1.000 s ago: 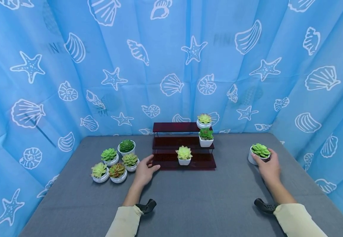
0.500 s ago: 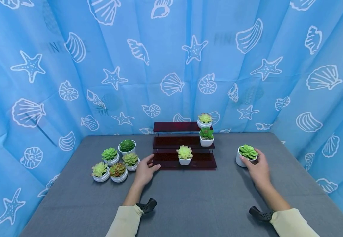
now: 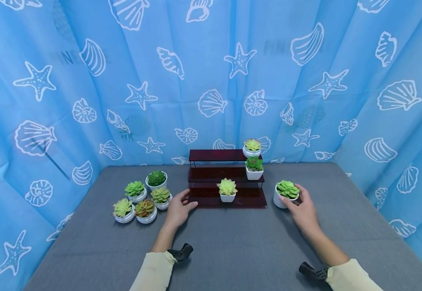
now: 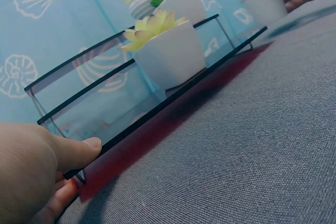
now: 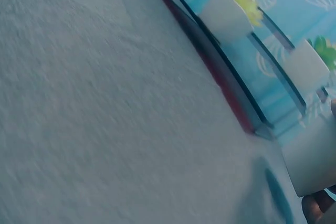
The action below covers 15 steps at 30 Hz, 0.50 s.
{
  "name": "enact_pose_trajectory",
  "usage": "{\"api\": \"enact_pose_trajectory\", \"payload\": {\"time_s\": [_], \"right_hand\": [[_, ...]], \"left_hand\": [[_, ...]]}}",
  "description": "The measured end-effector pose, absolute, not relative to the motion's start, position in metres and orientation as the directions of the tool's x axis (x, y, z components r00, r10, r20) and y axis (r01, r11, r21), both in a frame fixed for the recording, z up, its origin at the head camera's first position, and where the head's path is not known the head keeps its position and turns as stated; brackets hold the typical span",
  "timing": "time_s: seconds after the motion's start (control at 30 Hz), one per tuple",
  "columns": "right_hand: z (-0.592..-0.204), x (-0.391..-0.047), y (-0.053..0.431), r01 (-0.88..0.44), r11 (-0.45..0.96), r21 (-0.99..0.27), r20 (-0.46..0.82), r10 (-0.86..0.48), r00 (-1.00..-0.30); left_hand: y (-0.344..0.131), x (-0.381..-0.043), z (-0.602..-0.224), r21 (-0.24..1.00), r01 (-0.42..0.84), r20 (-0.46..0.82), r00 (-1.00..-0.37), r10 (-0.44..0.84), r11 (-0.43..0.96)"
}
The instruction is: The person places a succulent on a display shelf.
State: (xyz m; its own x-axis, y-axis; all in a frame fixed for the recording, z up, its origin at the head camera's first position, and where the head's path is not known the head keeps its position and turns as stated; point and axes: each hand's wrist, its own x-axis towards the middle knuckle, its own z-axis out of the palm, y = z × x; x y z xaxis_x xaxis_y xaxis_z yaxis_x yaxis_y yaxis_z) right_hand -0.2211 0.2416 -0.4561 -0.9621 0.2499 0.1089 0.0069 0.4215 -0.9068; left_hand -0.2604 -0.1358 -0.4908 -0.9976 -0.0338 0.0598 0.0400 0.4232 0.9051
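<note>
My right hand [image 3: 305, 212] grips a round white pot with a green succulent [image 3: 287, 190], just right of a dark red three-tier display stand [image 3: 211, 174]. In the right wrist view that white pot [image 5: 312, 156] is above its shadow on the cloth. My left hand [image 3: 178, 210] holds the stand's lower left corner; in the left wrist view the thumb [image 4: 79, 153] lies on the bottom tier's edge, other fingers below it. On the stand are a yellow-green succulent [image 3: 227, 189] on the bottom tier, a leafy green one [image 3: 254, 166] on the middle and a pale one [image 3: 252, 148] on top.
Left of the stand, several potted succulents cluster on the grey cloth, among them a dark green one [image 3: 156, 180] and a reddish-brown one [image 3: 145, 210]. A blue shell-print curtain [image 3: 211, 81] hangs behind and beside the grey table [image 3: 240, 250].
My right hand has carried the potted green succulent leftward, closer to the stand's right end. The left hand and the plants on the stand have stayed in place.
</note>
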Motion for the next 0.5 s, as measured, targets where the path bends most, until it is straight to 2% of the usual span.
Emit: {"api": "enact_pose_trajectory", "payload": {"time_s": [0.3,0.5], "right_hand": [[-0.458,-0.223,0.222,-0.130,0.428,-0.894,0.207,0.140,-0.968],[-0.458,-0.226,0.211,-0.128,0.442,-0.888,0.193,0.106,-0.975]], "left_hand": [[-0.135,-0.261,-0.491,0.903,0.041,0.063,-0.997,-0.037,0.428],[-0.135,-0.260,-0.491,0.904,0.036,0.059,-0.997,-0.040,0.426]]}}
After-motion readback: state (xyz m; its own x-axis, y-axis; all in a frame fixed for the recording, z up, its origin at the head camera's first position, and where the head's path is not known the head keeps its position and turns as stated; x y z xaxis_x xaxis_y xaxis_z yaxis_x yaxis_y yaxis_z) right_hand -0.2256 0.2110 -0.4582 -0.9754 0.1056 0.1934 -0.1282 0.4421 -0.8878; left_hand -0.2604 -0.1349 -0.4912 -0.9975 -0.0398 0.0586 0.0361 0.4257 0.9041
